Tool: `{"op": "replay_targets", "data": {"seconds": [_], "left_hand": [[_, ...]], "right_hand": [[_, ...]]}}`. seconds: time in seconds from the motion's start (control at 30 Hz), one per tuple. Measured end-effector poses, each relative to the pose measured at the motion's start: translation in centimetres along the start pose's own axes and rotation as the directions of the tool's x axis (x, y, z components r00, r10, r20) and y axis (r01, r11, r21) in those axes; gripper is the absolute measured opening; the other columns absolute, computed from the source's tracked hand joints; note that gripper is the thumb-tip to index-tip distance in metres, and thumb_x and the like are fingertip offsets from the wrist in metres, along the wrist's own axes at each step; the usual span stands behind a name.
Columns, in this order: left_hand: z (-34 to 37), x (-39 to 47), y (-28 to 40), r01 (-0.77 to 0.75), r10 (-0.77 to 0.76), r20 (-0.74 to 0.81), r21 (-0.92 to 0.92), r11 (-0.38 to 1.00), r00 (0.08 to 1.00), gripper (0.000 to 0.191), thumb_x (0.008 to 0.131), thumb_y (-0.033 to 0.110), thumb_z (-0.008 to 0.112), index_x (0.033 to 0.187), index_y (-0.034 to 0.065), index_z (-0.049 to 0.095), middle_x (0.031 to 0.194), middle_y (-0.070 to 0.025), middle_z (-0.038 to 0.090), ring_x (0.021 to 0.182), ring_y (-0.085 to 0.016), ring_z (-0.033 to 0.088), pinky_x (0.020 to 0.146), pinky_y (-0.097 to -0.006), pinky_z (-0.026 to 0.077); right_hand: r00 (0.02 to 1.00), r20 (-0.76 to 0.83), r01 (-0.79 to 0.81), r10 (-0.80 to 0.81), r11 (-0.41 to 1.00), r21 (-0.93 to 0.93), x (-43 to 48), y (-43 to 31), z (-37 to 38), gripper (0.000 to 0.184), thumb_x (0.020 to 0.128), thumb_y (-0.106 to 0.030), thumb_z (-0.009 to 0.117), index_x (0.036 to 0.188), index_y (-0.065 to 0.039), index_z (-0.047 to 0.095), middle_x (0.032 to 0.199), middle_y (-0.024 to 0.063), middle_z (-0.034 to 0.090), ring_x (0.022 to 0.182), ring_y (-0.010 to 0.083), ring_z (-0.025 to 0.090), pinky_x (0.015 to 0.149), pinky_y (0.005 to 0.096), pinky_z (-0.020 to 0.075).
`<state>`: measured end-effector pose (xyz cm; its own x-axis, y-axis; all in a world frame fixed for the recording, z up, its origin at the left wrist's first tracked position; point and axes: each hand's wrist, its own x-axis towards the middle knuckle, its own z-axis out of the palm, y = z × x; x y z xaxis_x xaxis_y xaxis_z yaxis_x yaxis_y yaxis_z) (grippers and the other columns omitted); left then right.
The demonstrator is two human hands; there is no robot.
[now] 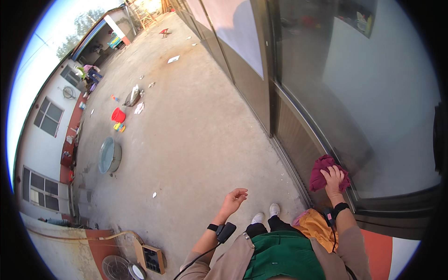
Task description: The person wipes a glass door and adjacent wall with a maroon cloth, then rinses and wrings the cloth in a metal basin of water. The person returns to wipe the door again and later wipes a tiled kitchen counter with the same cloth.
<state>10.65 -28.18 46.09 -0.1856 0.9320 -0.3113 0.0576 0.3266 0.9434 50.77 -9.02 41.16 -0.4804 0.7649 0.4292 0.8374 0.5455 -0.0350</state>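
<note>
My right hand (334, 178) grips a crumpled maroon cloth (320, 171) and presses it against the lower frame of a glazed metal door (308, 122). Large glass panes (350, 115) rise above that frame. My left hand (235, 202) hangs in the air over the concrete floor, fingers slightly curled and apart, with nothing in it. Both wrists wear black straps with cabled devices. Beside my right forearm, low against the wall, lies an orange cloth (316, 225), partly hidden by the arm.
On the concrete yard (196, 129) stand a metal tub (110, 155), a red bucket (118, 115) and a yellow toy (119, 127). A bag (132, 98) lies farther off. At lower left are a wooden box (152, 259) and a round fan grille (117, 267). Another person (92, 72) bends near the far building.
</note>
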Motion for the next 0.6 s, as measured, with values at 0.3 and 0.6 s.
{"op": "replay_targets", "data": {"seconds": [0.3, 0.6], "left_hand": [[-3.3, -1.3, 4.5, -0.052, 0.033, -0.239, -0.076, 0.996, 0.971, 0.06, 0.086, 0.024, 0.065, 0.137, 0.0124, 0.036, 0.134, -0.0113, 0.042, 0.123, -0.022, 0.042, 0.099, -0.0385, 0.039], [-14.1, -4.4, 6.5, -0.303, -0.013, -0.371, -0.777, 0.552, 0.928, 0.082, 0.085, 0.037, 0.064, 0.143, 0.0075, 0.014, 0.144, -0.0118, 0.029, 0.132, -0.028, 0.032, 0.105, -0.0471, 0.034]], "right_hand": [[0.767, 0.64, -0.598, 0.045, -0.314, 0.738, 19.3, -16.3, 3.3, 0.047, 0.078, 0.002, 0.063, 0.123, -0.001, 0.049, 0.113, 0.0098, 0.06, 0.098, 0.0198, 0.059, 0.086, 0.0317, 0.0488], [0.264, 0.466, -0.955, -0.844, -0.297, 0.003, 22.6, -42.2, 1.0, 0.044, 0.091, -0.031, 0.051, 0.125, -0.003, 0.049, 0.124, 0.0122, 0.055, 0.111, 0.0266, 0.055, 0.098, 0.0434, 0.0431]]}}
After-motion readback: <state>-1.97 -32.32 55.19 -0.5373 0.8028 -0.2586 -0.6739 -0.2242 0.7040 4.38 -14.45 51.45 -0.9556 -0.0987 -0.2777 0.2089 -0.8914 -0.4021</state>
